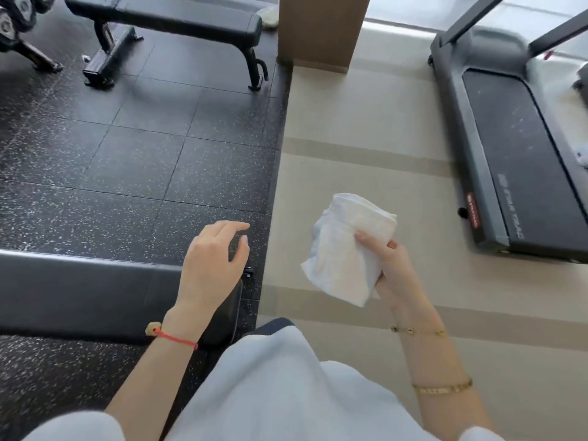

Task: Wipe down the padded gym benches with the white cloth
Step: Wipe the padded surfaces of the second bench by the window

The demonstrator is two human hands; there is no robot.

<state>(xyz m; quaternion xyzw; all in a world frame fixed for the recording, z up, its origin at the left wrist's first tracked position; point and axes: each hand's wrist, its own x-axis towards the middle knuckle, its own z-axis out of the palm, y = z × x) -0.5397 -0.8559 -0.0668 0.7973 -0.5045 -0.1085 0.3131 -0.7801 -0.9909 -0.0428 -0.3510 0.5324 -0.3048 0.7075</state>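
The white cloth (346, 246) is bunched and folded in the right hand (393, 268), whose fingers close around its lower right edge while the rest hangs free over the pale striped floor (366, 128), at about four o'clock from the centre of the view. At eight o'clock lies the near bench (89, 291), a black padded one running in from the left edge, its end just under the left hand (213, 262). That hand holds nothing; its fingers are loosely spread and curled above the pad's end (whether the wrist touches the padding cannot be told). A red cord bracelet (173, 337) circles the left wrist, and gold bracelets (442, 388) sit on the right forearm. At eleven o'clock, well apart across the speckled black rubber tiles (133, 160), stands a second bench (178, 17) on its dark metal frame. A brown pillar (318, 30) rises at twelve o'clock, on the line where tiles meet pale floor. At two o'clock stands a treadmill (515, 148), its belt dark and dusty. Light clothing (286, 393) fills the bottom edge.
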